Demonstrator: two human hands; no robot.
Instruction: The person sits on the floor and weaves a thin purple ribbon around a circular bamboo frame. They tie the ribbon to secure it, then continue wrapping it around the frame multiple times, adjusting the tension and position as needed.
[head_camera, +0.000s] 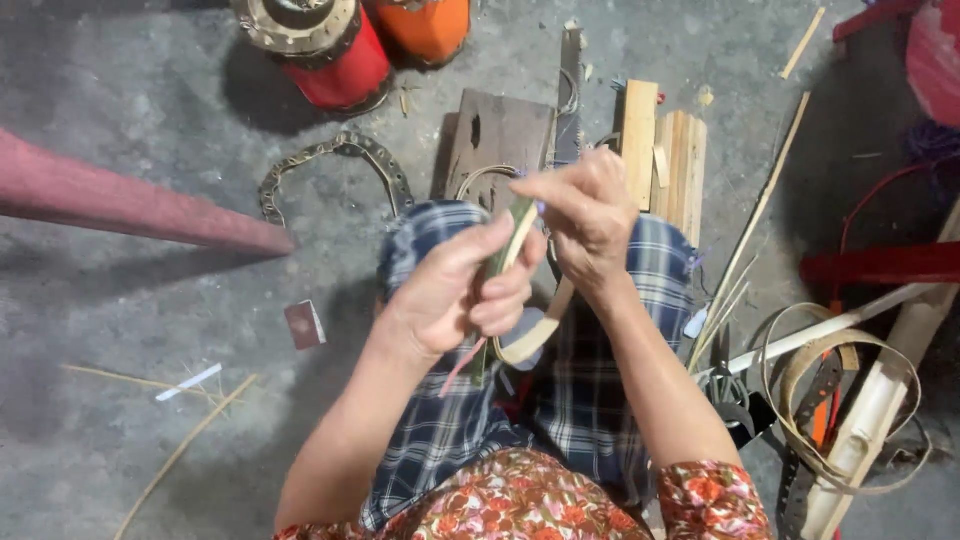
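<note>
Your left hand (455, 295) grips a thin green-and-tan bamboo strip (515, 240); your right hand (585, 210) pinches its top end, over your lap.

Head camera, steeply downward, close.

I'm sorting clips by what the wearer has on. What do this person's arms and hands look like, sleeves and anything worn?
Both forearms are bare. Short sleeves with a red, pink and cream flower print on dark cloth end above the elbows; the right sleeve shows clearly. No gloves, and no ring, bracelet or watch shows on the left hand or the right hand.
</note>
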